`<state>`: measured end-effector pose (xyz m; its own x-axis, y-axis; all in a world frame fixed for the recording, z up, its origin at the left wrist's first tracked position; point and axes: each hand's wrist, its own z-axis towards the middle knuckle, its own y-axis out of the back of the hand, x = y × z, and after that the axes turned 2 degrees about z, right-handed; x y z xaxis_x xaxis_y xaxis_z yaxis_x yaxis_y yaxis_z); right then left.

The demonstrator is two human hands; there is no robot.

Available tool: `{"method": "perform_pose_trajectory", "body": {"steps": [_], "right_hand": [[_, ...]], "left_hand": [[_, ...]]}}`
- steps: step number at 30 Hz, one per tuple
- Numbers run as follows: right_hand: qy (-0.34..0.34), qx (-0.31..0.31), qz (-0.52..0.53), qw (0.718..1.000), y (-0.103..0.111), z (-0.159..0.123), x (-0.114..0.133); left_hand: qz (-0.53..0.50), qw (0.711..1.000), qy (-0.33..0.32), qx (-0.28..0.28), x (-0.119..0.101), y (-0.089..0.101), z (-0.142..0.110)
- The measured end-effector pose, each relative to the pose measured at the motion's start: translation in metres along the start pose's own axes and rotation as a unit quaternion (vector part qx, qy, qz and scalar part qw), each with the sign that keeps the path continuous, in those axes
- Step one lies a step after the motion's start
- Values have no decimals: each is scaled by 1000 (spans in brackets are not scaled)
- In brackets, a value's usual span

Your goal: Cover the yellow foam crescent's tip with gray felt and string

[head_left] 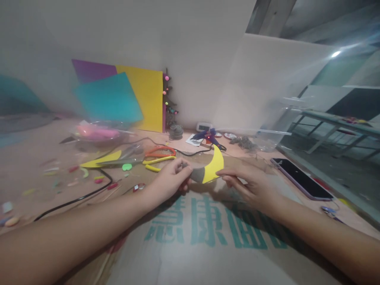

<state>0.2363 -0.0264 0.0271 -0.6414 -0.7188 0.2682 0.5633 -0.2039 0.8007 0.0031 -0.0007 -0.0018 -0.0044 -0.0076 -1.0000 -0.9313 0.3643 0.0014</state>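
Note:
A yellow crescent-shaped cutout (216,165), likely foam or paper, is held up above the cardboard, with a dark grey part (197,175) at its left end. My left hand (175,176) pinches that grey end between thumb and fingers. At the lower right edge of the crescent, my right hand (246,184) grips it between thumb and forefinger. Behind my left hand lie scissors with orange and yellow handles (160,152). A dark blue glue gun (209,136) with a small red light rests just beyond the crescent.
Cardboard (178,261) with green lettering covers the near table. A phone (301,178) lies at right. Coloured sheets (148,99) lean on the wall beside a small decorated tree (175,128). A black cord (80,198) crosses scattered scraps at left. Behind them is a clear bowl (101,132) holding pink pieces.

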Motion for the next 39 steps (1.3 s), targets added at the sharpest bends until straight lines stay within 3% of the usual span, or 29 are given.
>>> {"method": "perform_pose_trajectory", "body": {"steps": [3,10,15,18,20,22,24,27,29,32,39], "right_hand": [[43,-19,-39,998,5,0,-6],[170,-19,-166,971,5,-2,-15],[159,-55,-215,962,2,-5,-15],[158,-46,-172,971,5,-5,-11],[91,-44,-106,989,6,-2,-4],[-37,-42,-25,998,5,2,4],[-157,-18,66,985,1,6,9],[-251,33,192,948,-5,8,10],[-275,51,241,929,-7,8,9],[-270,56,269,923,-6,7,8],[-287,12,292,912,-7,8,-1]], "left_hand": [[-2,1000,-15,24,2,0,1],[-13,1000,4,19,-1,2,1],[6,999,32,33,-6,3,-1],[46,997,11,60,-6,4,-1],[49,996,-22,72,-4,4,-2],[45,994,-55,78,-1,3,-2],[41,994,-71,73,0,2,-2],[42,995,-74,49,1,1,-3],[49,995,-81,41,0,0,-4],[61,992,-99,48,-1,0,-5],[90,987,-126,38,-3,2,-6]]}}
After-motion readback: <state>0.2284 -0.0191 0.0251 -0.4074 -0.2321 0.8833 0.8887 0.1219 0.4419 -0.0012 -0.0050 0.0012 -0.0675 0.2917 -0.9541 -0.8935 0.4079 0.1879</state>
